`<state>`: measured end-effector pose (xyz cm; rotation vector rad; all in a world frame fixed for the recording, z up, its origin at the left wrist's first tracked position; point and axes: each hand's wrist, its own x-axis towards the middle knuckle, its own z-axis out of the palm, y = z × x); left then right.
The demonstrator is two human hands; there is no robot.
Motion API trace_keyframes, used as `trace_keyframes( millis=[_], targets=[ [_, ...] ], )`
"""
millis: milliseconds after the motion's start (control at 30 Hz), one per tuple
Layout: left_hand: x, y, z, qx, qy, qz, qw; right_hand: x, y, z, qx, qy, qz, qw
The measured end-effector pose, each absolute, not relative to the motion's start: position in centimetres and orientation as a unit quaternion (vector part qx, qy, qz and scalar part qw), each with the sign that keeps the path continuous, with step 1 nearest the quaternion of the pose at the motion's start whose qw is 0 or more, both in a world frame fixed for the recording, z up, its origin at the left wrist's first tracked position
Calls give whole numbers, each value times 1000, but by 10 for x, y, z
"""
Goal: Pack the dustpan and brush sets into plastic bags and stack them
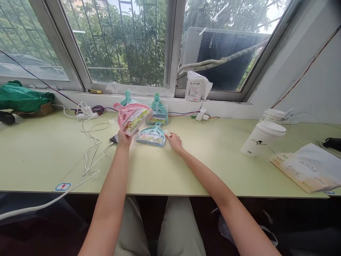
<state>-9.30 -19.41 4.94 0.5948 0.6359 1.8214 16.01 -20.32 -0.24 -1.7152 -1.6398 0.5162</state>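
My left hand [124, 136] is closed on the lower edge of a pink mini dustpan and brush set [134, 117] in clear plastic wrap, lifted and tilted above the table. A light blue dustpan and brush set [151, 137], also wrapped, lies flat just right of it. My right hand [174, 140] is beside that blue set's right edge, fingers apart; whether a fingertip touches it I cannot tell. Behind, a stack of green dustpan sets [159, 110] leans against the wall. Another green dustpan [128, 96] is mostly hidden by the pink one.
A phone [114, 138] with a white cable [92, 160] lies at left, near a power strip [86, 113]. A green bag [23, 99] sits far left. White paper cups [262, 138] and a tissue pack [306, 169] stand right. A screwdriver [95, 91] rests on the sill.
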Motion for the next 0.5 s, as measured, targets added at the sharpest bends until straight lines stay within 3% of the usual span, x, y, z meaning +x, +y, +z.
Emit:
trace_keyframes(
  millis=[133,267,367,500],
  targets=[
    [-122,-196,43,200,269,800,498,134,-175,13,-681,-667,189,234],
    [-127,-191,30,178,297,798,493,133,-154,24,-669,-672,255,191],
    [-124,-187,23,179,283,791,512,140,-147,24,-644,-677,281,218],
    [-118,-186,21,168,289,776,534,140,-137,20,-628,-671,210,334]
  ],
)
